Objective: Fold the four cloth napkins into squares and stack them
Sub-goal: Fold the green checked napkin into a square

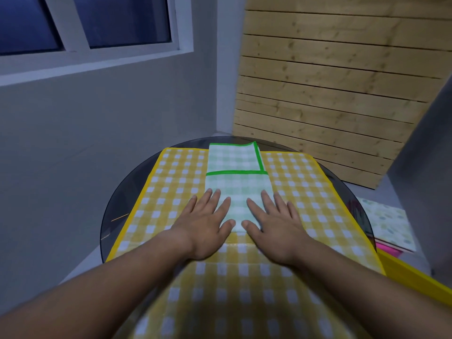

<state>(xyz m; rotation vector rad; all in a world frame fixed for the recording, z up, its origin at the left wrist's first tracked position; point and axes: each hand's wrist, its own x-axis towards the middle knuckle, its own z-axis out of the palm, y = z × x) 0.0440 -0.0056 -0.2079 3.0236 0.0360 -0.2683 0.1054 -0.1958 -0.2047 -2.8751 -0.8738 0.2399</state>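
**A:** so where's the napkin right now?

**B:** The green-and-white checked cloth napkin [236, 184] with the green hem is folded into a strip. Its near half sits under the fingertips. Left hand [205, 226] and right hand [275, 223] lie palm-down, fingers straight and fanned, pressing, gripping nothing.

**A:** room either side?

**B:** Plenty. A yellow-and-white checked cloth [171, 192] runs well past the outer fingers both ways, over a round dark glass table [115, 209].

**A:** anything murky?

**B:** Beyond the right fingers there's a pale dotted square stack [389, 221] on something pink [389, 252]. Can't tell if it's cloth or paper. The yellow cloth's near end is cut off.
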